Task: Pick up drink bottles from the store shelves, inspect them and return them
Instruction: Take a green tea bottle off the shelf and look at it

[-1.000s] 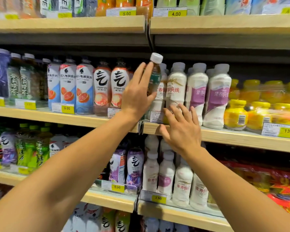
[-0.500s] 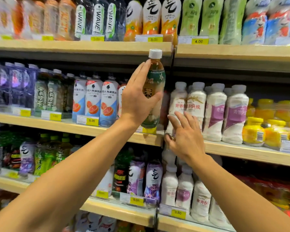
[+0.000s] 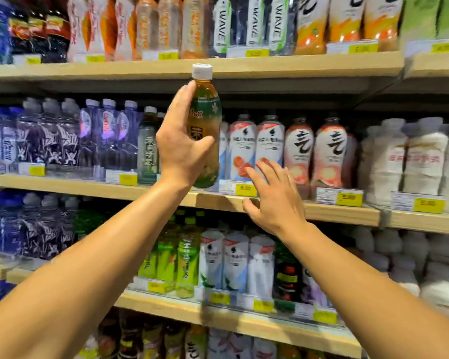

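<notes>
The fingers (image 3: 184,99) of the left hand (image 3: 178,149) are curled round the tea bottle (image 3: 205,125), held upright before the middle shelf (image 3: 88,186), while the right hand (image 3: 275,200) is spread empty; the label is best turned slowly under a firm grip

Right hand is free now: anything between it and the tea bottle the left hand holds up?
Nothing visible. The right hand hovers open at the shelf edge, just right of and below the tea bottle gripped by the left hand.

My left hand (image 3: 180,149) gripping a white-capped, green-labelled clear plastic tea bottle (image 3: 205,130) upright, my right hand (image 3: 272,200) spread, fingers straight, before the wooden shelf edge (image 3: 342,213)
</notes>
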`<state>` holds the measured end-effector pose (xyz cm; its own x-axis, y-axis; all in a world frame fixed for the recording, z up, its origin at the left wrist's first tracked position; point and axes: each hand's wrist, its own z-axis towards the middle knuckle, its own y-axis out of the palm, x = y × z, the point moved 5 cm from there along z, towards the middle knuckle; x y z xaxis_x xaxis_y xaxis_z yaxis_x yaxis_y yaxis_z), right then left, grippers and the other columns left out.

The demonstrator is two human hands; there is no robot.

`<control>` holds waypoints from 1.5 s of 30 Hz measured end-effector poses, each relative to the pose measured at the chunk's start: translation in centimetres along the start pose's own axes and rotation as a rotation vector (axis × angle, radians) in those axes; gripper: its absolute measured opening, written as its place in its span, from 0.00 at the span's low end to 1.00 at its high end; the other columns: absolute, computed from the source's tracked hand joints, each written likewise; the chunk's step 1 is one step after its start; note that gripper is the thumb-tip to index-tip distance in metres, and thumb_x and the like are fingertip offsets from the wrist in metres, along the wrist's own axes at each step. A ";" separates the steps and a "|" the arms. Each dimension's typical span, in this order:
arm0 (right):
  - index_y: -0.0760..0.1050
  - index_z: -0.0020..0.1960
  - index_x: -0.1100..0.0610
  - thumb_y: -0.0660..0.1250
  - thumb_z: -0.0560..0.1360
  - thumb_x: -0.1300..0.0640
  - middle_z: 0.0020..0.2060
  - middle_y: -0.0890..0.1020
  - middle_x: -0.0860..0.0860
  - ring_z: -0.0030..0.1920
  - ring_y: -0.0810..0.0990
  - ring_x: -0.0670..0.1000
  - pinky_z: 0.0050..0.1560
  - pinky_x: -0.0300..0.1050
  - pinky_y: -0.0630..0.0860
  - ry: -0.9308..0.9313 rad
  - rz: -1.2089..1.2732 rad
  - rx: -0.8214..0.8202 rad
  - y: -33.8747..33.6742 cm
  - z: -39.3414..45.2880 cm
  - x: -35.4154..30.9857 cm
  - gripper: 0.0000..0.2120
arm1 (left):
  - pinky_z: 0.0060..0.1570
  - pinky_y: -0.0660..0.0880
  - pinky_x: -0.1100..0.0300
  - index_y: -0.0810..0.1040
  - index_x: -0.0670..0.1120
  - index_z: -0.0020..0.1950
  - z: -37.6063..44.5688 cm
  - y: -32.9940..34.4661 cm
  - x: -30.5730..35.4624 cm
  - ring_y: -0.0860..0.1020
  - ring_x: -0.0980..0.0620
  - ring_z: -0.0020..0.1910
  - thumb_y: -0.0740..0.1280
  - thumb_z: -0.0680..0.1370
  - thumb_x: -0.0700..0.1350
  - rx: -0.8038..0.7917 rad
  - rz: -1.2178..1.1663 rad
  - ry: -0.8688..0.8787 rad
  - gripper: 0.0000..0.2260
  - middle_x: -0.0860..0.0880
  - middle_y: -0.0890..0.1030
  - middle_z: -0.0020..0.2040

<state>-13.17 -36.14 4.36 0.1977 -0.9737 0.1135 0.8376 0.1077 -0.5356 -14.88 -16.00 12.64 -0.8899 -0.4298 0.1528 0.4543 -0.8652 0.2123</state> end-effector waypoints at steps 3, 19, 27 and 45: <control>0.66 0.76 0.52 0.67 0.72 0.44 0.75 0.66 0.54 0.76 0.60 0.61 0.77 0.58 0.53 -0.008 -0.032 -0.040 2.1 1.8 -3.3 0.34 | 0.71 0.69 0.50 0.71 0.41 0.73 1.3 -2.0 -3.1 0.71 0.49 0.72 0.72 0.65 0.34 0.012 -0.029 -0.017 0.35 0.45 0.74 0.71; 0.63 0.78 0.50 0.54 0.68 0.28 0.75 0.68 0.51 0.77 0.56 0.59 0.76 0.60 0.52 0.006 -0.233 -0.082 6.9 2.8 -4.6 0.44 | 0.74 0.56 0.67 0.67 0.41 0.76 1.9 1.5 -12.2 0.66 0.46 0.75 0.77 0.69 0.41 -0.080 -0.024 -0.085 0.37 0.43 0.70 0.74; 0.66 0.76 0.51 0.55 0.68 0.28 0.72 0.72 0.50 0.77 0.59 0.59 0.74 0.63 0.60 -0.021 -0.244 -0.013 7.4 2.7 -4.5 0.43 | 0.71 0.57 0.65 0.61 0.46 0.79 1.1 3.4 -13.3 0.62 0.51 0.77 0.75 0.74 0.48 -0.229 0.240 -0.140 0.38 0.47 0.65 0.77; 0.63 0.77 0.52 0.52 0.69 0.28 0.73 0.70 0.51 0.78 0.55 0.60 0.75 0.62 0.58 -0.025 -0.201 -0.085 7.5 2.8 -4.4 0.44 | 0.75 0.47 0.36 0.57 0.50 0.79 1.3 6.0 -15.3 0.53 0.42 0.79 0.64 0.79 0.61 -0.463 0.707 -0.171 0.33 0.49 0.67 0.75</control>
<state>-6.28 -30.52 2.18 0.0450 -0.9684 0.2454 0.8157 -0.1062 -0.5687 1.46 -14.28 12.81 -0.3691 -0.8946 0.2518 0.8035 -0.4433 -0.3972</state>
